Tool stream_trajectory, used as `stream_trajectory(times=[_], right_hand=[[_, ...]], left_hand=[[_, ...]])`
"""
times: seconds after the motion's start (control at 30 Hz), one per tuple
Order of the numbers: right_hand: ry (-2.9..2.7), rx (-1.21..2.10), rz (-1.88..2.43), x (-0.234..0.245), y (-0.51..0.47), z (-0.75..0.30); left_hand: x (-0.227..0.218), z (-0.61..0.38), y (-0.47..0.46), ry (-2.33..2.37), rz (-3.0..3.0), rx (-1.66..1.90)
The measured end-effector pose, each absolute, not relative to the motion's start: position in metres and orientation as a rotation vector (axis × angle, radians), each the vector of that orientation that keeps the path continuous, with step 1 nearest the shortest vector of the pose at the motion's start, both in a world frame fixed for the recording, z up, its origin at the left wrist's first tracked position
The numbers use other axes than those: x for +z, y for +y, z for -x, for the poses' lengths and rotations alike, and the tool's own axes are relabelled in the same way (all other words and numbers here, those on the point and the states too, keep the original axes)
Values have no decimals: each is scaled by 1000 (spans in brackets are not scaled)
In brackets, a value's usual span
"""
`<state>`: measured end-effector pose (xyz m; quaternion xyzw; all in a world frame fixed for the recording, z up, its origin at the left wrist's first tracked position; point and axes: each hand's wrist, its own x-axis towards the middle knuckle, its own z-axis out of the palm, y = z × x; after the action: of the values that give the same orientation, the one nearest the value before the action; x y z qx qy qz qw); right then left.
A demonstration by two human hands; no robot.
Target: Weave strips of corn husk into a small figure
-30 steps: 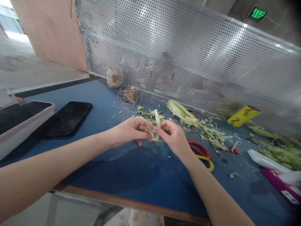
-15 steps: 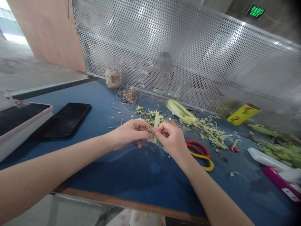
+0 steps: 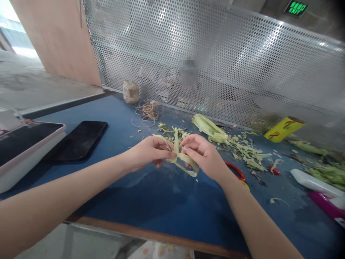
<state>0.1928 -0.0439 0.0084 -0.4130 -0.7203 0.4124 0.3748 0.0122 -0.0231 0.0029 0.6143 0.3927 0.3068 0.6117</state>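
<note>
Both my hands meet over the middle of the blue table (image 3: 167, 201). My left hand (image 3: 147, 153) pinches pale green leaf strips (image 3: 181, 156) between thumb and fingers. My right hand (image 3: 205, 156) grips the same strips from the other side; a looped strip hangs down below its fingers. One strip stands up between the two hands. Red and yellow scissors (image 3: 238, 173) lie on the table just behind my right wrist, partly hidden by it.
A black phone (image 3: 78, 139) and a tablet in a pale case (image 3: 25, 145) lie at the left. A twine spool (image 3: 130, 91) and loose twine (image 3: 147, 109) sit by the perforated metal screen (image 3: 215, 64). Green husks (image 3: 211, 129), leaf scraps (image 3: 250, 153), a yellow roll (image 3: 284, 128) and a white tool (image 3: 312, 182) are at the right.
My hands have drawn slightly apart, and a longer loop of strip now hangs below my right hand. The view has shifted a little.
</note>
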Motion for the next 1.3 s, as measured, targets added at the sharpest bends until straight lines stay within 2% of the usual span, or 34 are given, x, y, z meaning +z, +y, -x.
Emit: stream_trajectory(times=[0.2,0.37,0.47,0.67,0.9,1.17,1.3], right_hand=[[-2061,1105,948,8,-47,-192],[-2216,677,981,6,-46,-192],[-2229,549,942,7,-45,-192],[-2094,515,942,0,-42,-186],[-1971,517,1140,-4,-43,-179],[-1805,734,1143,3,-45,-182],[-1874,724,1110,4,-41,-186]], left_hand=[[-1,-14,-23,859,-1483,669],[-4,-14,-24,769,-1461,661],[-3,-13,-25,756,-1457,638],[1,-12,-27,779,-1624,573],[3,-15,-31,798,-1775,570],[5,-15,-31,660,-1880,552],[9,-16,-34,639,-1848,557]])
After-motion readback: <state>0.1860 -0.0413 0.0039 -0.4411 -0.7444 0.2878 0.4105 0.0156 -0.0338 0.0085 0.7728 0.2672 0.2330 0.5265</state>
